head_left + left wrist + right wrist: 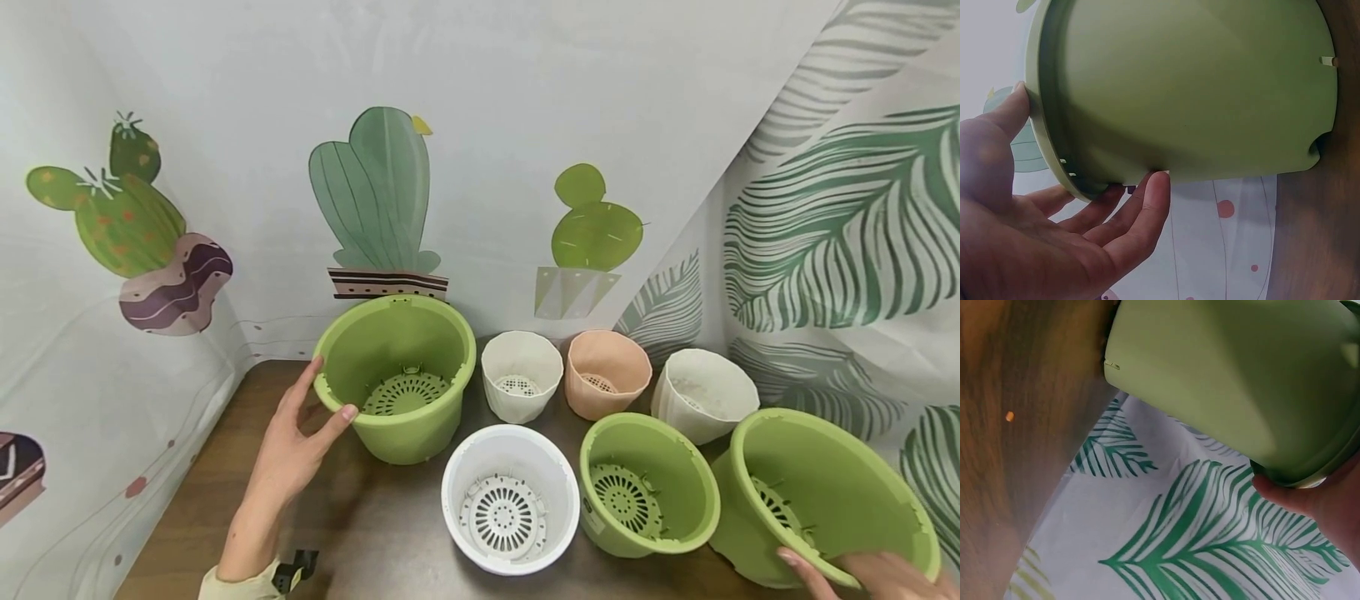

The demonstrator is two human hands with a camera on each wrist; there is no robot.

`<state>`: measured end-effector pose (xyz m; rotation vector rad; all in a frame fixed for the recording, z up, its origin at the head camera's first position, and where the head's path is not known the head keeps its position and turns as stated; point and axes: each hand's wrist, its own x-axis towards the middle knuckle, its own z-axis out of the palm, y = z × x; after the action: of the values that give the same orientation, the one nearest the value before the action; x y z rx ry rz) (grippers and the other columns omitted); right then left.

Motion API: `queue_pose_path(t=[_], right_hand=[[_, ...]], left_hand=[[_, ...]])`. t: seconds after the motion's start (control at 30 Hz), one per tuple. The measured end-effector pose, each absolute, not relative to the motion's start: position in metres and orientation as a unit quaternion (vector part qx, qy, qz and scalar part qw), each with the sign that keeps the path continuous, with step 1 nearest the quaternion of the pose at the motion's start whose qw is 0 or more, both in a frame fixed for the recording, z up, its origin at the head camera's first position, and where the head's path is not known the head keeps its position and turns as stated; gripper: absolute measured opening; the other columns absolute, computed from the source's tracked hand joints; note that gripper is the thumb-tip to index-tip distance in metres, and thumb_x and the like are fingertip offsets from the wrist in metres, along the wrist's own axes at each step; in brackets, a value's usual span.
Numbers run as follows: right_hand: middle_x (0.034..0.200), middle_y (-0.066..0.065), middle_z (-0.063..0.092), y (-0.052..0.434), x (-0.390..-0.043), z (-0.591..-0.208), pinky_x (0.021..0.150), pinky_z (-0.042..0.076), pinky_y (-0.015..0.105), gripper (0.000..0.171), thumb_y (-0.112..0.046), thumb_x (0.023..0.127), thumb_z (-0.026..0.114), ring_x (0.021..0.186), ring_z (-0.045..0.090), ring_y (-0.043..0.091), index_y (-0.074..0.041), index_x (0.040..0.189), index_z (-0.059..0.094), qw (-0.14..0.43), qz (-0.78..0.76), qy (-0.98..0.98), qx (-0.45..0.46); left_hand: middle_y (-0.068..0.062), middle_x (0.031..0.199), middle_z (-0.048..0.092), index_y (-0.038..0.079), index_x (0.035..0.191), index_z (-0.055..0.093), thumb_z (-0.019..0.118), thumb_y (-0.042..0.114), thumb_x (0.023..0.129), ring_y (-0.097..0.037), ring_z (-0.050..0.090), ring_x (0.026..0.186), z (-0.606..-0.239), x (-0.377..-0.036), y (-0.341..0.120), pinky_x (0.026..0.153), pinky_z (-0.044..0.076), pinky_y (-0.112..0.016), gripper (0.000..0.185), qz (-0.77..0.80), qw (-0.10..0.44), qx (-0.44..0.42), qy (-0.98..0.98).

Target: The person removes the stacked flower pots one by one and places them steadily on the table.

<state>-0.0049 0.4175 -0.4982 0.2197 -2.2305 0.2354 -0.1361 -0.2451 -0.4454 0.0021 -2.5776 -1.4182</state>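
My left hand (300,446) reaches to a large green pot (401,442) at the back left. Its thumb and fingertips touch the rim, spread apart, and the left wrist view shows the fingers (1138,231) loosely bent along the pot's outer side. The pot stands upright, its slotted bottom visible. At the lower right, my right hand (877,575) grips the near rim of another large green pot (862,483), which leans over. Part of that hand is inside the pot; in the right wrist view the thumb (1288,495) lies outside below the rim.
Between them stand a white pot (551,542) with a slotted base and a smaller green pot (682,500). Behind are a small cream pot (517,408), a peach pot (603,404) and an off-white pot (686,417). Patterned cloth (480,208) borders the wooden table (352,533).
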Motion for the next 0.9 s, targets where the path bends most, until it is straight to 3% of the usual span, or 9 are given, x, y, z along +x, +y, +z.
queue_pose_path(t=[0.17,0.33,0.43,0.53,0.73,0.9], right_hand=[[0.057,0.006,0.06,0.417,-0.006,-0.499,0.04,0.022,0.027,0.06,-0.076,0.068,0.084,0.045,0.05,0.028,-0.018,0.062,0.067,0.42,0.07,-0.901,0.083],[0.049,-0.007,0.041,0.409,-0.012,-0.504,0.048,0.012,0.027,0.069,-0.087,0.073,0.071,0.045,0.029,0.005,-0.03,0.05,0.039,0.478,0.073,-0.873,0.066],[0.049,-0.011,0.032,0.404,-0.013,-0.505,0.051,0.01,0.029,0.072,-0.09,0.076,0.066,0.048,0.022,0.001,-0.033,0.051,0.03,0.496,0.077,-0.863,0.054],[0.05,-0.008,0.034,0.402,-0.009,-0.502,0.052,0.015,0.033,0.071,-0.088,0.077,0.067,0.049,0.026,0.005,-0.031,0.053,0.031,0.468,0.064,-0.88,0.04],[0.055,0.005,0.051,0.398,-0.002,-0.495,0.055,0.025,0.046,0.066,-0.08,0.069,0.079,0.053,0.043,0.024,-0.024,0.056,0.047,0.398,0.07,-0.915,-0.002],[0.058,0.008,0.058,0.398,-0.001,-0.494,0.056,0.028,0.054,0.066,-0.079,0.068,0.08,0.057,0.048,0.033,-0.018,0.059,0.056,0.391,0.067,-0.918,-0.006]], left_hand=[[-0.019,0.169,0.03,0.041,0.17,0.021,0.075,0.044,0.1,-0.048,0.053,0.137,-0.445,-0.137,-0.245,0.107,0.045,-0.069,0.088,-0.481,0.099,0.002,-0.871],[-0.019,0.169,0.03,0.041,0.17,0.021,0.075,0.043,0.1,-0.049,0.054,0.137,-0.445,-0.138,-0.246,0.107,0.045,-0.069,0.088,-0.481,0.101,0.0,-0.871],[-0.02,0.168,0.031,0.04,0.17,0.021,0.075,0.043,0.1,-0.049,0.054,0.136,-0.446,-0.138,-0.245,0.106,0.046,-0.068,0.087,-0.482,0.101,-0.003,-0.87],[-0.02,0.168,0.031,0.04,0.17,0.021,0.074,0.043,0.1,-0.048,0.055,0.136,-0.446,-0.138,-0.244,0.106,0.047,-0.068,0.087,-0.482,0.1,-0.005,-0.87],[-0.019,0.167,0.032,0.04,0.17,0.021,0.074,0.042,0.101,-0.047,0.055,0.135,-0.446,-0.139,-0.244,0.105,0.048,-0.066,0.087,-0.486,0.101,-0.005,-0.868],[-0.02,0.167,0.032,0.04,0.17,0.022,0.074,0.042,0.101,-0.048,0.055,0.135,-0.447,-0.139,-0.244,0.105,0.048,-0.067,0.087,-0.485,0.101,-0.005,-0.869]])
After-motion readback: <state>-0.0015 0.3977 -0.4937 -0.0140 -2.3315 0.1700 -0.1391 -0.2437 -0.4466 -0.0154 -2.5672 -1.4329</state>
